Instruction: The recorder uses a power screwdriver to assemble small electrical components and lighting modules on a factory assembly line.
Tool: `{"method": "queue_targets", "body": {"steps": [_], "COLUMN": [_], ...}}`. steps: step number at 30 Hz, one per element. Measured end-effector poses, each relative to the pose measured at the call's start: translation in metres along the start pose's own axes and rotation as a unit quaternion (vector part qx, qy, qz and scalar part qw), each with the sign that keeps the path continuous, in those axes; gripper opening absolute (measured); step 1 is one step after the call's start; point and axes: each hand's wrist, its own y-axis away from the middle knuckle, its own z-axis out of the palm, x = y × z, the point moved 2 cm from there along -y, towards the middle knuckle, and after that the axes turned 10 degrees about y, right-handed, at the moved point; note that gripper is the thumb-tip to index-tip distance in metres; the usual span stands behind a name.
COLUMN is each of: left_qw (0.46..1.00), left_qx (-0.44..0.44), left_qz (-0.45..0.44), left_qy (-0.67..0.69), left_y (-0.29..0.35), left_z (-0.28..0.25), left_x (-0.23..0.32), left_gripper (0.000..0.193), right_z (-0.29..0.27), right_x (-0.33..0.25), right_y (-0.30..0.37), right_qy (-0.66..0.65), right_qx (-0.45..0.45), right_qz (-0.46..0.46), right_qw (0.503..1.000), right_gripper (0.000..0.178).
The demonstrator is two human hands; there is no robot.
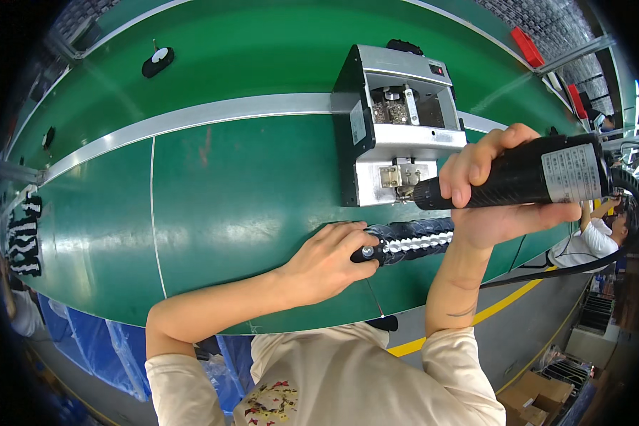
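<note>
My right hand (484, 221) is closed round a black electric screwdriver (508, 169), held nearly level with its tip pointing left. That tip is at the small metal outlet block (399, 176) on the front of a silver-and-black screw feeder (412, 136); whether it carries a screw is too small to see. Lower down, my left hand (325, 261) curls thumb and fingers about the left end of a row of black parts (415, 240) with white middles, lying on the green table. A round metal spot shows on the end part. My right forearm hides the row's right end.
Behind the feeder, a metal rail (252, 106) borders a green conveyor belt (263, 50) carrying a black part with a white disc (160, 59). More black-and-white parts (25, 238) stand at far left. The screwdriver's cable (568, 270) loops at right, where another person (589, 245) sits.
</note>
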Motion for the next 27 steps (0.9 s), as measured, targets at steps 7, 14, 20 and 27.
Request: {"method": "queue_targets", "body": {"steps": [7, 14, 20, 27], "left_qw": [1.0, 1.0, 1.0, 1.0], "left_qx": [0.006, 0.01, 0.012, 0.016], "left_qz": [0.003, 0.003, 0.007, 0.001], "left_qy": [0.012, 0.014, 0.003, 0.013], "left_y": [0.002, 0.0, -0.001, 0.001], "left_z": [-0.001, -0.001, -0.001, -0.001], "left_x": [0.0, 0.001, 0.001, 0.001], "left_gripper": [0.023, 0.026, 0.022, 0.02], "right_z": [0.013, 0.029, 0.033, 0.041], "right_x": [-0.018, -0.017, -0.013, -0.012], "right_y": [0.04, 0.07, 0.081, 0.084], "right_qy": [0.069, 0.073, 0.105, 0.109], "right_qx": [0.018, 0.022, 0.025, 0.005], "right_qz": [-0.006, 0.039, 0.047, 0.057], "right_qw": [0.997, 0.996, 0.993, 0.992], "right_gripper": [0.089, 0.084, 0.085, 0.036]}}
